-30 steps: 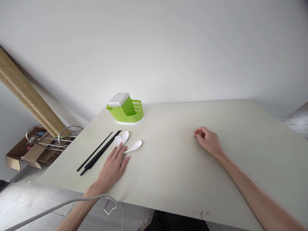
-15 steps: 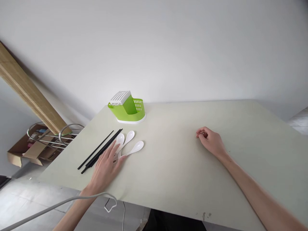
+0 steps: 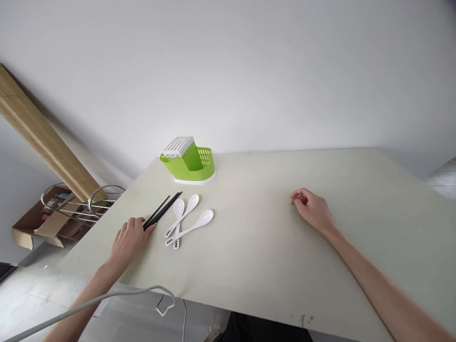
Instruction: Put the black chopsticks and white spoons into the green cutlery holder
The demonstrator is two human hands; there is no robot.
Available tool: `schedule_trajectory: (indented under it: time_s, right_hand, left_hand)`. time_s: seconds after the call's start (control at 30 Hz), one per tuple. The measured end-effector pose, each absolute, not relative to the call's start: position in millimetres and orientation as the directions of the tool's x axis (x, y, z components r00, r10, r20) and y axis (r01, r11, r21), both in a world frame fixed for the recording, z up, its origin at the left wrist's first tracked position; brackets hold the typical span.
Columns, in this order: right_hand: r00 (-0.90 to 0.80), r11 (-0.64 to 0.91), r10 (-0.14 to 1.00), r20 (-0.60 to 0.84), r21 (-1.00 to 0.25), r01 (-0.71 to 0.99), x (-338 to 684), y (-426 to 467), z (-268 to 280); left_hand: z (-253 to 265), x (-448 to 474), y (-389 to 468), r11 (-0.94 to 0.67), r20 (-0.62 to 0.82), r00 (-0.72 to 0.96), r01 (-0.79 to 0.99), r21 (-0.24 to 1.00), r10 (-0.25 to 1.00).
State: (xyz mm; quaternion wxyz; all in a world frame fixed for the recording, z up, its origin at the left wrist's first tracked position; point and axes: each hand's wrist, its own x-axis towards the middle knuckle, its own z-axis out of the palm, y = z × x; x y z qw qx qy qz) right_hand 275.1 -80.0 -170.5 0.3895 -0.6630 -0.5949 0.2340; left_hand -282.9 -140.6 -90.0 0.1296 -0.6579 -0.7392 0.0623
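the left hand [image 3: 130, 240] is clasping black chopsticks [image 3: 162, 213] beside three white spoons [image 3: 178, 235]. the right hand [image 3: 310, 209] is resting, loosely curled, on the worktop [image 3: 249, 256]

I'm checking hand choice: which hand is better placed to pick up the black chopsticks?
Probably the left hand: it curls over the near ends of the black chopsticks, while the right hand rests far to their right, beyond the white spoons.

The left hand [image 3: 128, 241], at eight o'clock, had bent fingers and its thumb pointing toward two; the left forearm [image 3: 83, 298] slanted toward one. The right hand [image 3: 311, 209], near four, was loosely curled, the right forearm [image 3: 370, 273] angled toward ten.
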Motion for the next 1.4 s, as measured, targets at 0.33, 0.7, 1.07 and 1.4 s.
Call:
schedule_trajectory:
  time_s: [0.33, 0.7, 1.07, 1.4]
  right_hand:
    - [0.164, 0.023, 0.974, 0.156, -0.79, 0.613, 277.5, -81.1, -175.5]
    - [0.162, 0.019, 0.975, 0.15, -0.786, 0.618, 277.6, -79.1, -177.6]
    - [0.167, 0.007, 0.976, 0.139, -0.79, 0.614, 276.1, -78.4, -174.2]
    - [0.157, 0.019, 0.977, 0.146, -0.787, 0.617, 276.2, -76.4, -177.1]
  left_hand:
    - [-79.0, -277.6, -116.0, -0.057, -0.116, -0.003, 0.855, -0.515, 0.993]
    - [-74.1, -270.2, -115.1, 0.049, -0.066, -0.081, 0.918, -0.393, 0.995]
    - [-57.9, -272.0, -128.4, 0.272, 0.069, -0.264, 0.946, -0.177, 0.962]
    - [-28.2, -206.4, -116.1, 0.039, 0.284, -0.289, 0.76, 0.649, 0.914]
